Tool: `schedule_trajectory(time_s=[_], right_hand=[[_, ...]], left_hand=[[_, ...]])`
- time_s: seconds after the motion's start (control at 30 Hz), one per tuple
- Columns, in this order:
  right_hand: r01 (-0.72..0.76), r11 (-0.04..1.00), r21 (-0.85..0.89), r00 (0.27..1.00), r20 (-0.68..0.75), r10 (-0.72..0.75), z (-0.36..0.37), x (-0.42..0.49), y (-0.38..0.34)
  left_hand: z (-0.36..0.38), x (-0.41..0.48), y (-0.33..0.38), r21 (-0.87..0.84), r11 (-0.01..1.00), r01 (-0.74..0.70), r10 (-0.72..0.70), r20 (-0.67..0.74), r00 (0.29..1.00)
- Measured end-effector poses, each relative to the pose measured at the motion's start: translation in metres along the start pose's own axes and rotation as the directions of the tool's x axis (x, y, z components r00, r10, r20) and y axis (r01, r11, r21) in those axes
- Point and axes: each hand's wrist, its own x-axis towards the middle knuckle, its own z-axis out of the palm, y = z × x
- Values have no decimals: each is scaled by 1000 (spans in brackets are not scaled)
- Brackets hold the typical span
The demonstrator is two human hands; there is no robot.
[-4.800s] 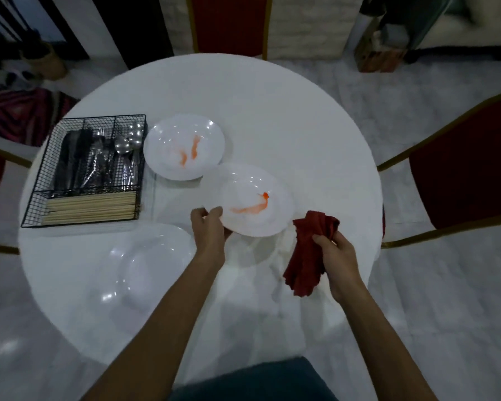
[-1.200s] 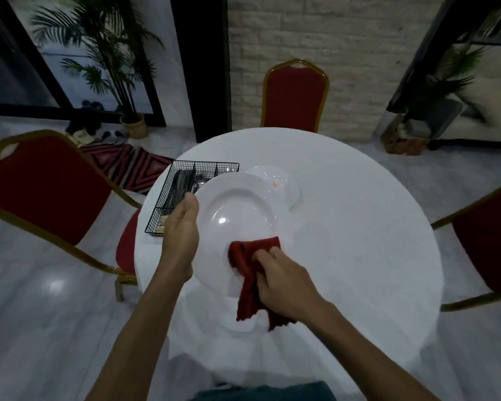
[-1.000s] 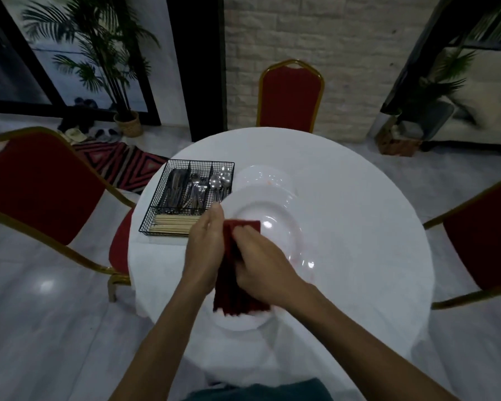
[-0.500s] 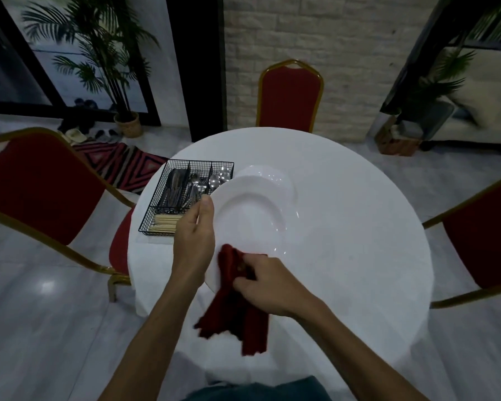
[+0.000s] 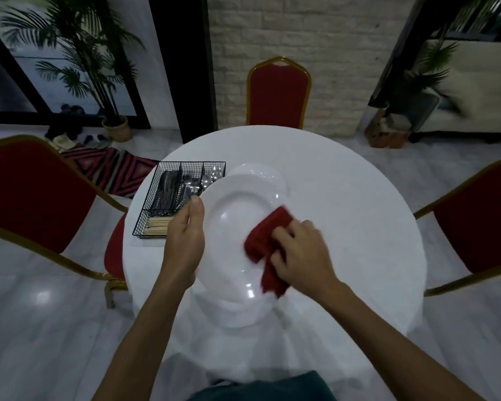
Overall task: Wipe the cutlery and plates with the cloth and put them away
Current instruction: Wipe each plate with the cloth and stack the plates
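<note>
So, left grip [image 5: 185,241] is curled on the left rim of the white plate [image 5: 235,227], thumb on top, holding it up over the bench [image 5: 344,227]. Right grip [image 5: 301,256] is bunched tight on the red cloth [image 5: 265,238] & presses it on the plate's right side; hand & cloth look blurry.

Behind the plate a 2nd plate [image 5: 261,173] pokes out, partly hidden by it. Left of the plate sits a black wire basket [image 5: 156,209] w/ cutlery [image 5: 171,192] in it, plus light wood sticks [image 5: 156,227]. The plate's far-left rim covers one basket corner.

Vs. half a sec ago: cloth was at the plate's near-left edge, hanging down; now it's on the right side, higher up. Left grip has kept its hold.
</note>
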Motion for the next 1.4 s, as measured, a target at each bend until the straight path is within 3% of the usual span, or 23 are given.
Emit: schedule_trajectory(time_s=[0.07, 0.17, 0.37, 0.43, 0.57, 0.7, 0.9, 1.1, 1.23, 1.4], right_hand=[[-32, 999, -34, 976, -214, 24, 2, 0, 3], [-41, 999, 20, 957, -288, 45, 6, -14, -15], [-66, 920, 387, 998, 18, 63, 14, -60, -88], [-52, 895, 443, 998, 56, 31, 15, -67, -97], [180, 963, 200, 979, 63, -196, 27, -64, -44], [147, 988, 55, 988, 30, -149, 21, -44, 3], [-1, 980, 201, 1000, 8, 0, 24, -53, -43], [115, 947, 301, 990, 47, -135, -10, -57, -98], [172, 948, 269, 982, 28, -186, -12, -11, -90], [6, 997, 77, 999, 38, -9, 7, 20, -47]], left_hand=[[0, -1, 7, -66, 997, 50, -51, -20, 998], [-1, 3, 17, -110, 991, 79, -81, -13, 997], [-2, 8, 13, -127, 989, 81, -96, -117, 988], [-1, 7, 8, -106, 991, 80, -93, -119, 989], [-7, 10, 8, -7, 998, 64, -64, -11, 998], [-9, 8, 11, 29, 997, 74, -75, 43, 996], [-6, 9, 5, -26, 993, 116, -115, 28, 993], [0, 3, 1, -115, 977, 177, -182, -35, 983], [13, -4, 10, -9, 997, 81, -82, -31, 996], [2, -6, 7, -23, 998, 58, -59, -47, 997]])
